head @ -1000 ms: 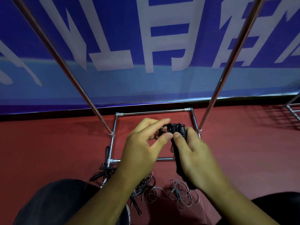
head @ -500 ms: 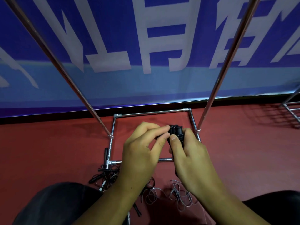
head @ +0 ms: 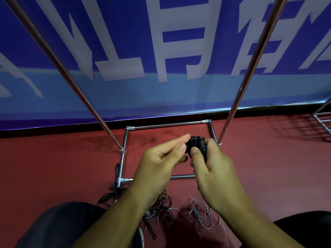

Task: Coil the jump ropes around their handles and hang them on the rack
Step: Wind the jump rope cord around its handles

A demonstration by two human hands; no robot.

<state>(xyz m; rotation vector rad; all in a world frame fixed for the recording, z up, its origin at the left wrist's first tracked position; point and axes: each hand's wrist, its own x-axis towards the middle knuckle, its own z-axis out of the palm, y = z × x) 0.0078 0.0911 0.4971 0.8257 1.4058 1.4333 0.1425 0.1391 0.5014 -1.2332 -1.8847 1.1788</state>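
My right hand (head: 215, 173) grips a pair of black jump-rope handles (head: 198, 143) held side by side, their ribbed tops showing above my thumb. My left hand (head: 159, 163) is right beside the handle tops, thumb and forefinger pinched together; whether it holds the thin rope is hidden. A loose grey rope (head: 198, 217) lies in loops on the red floor below my hands. More black-handled ropes (head: 114, 189) lie tangled at the rack's front left corner. The chrome rack (head: 168, 124) stands in front of me, its two uprights rising left and right.
A blue banner (head: 161, 51) with large pale characters covers the wall behind the rack. Another chrome frame (head: 322, 120) shows at the right edge. My dark-trousered knees (head: 59, 224) fill the bottom corners. The floor is red.
My left hand's fingers have drawn back from over the handle tops into a pinch just left of them. The right hand keeps its hold, shifted slightly up.
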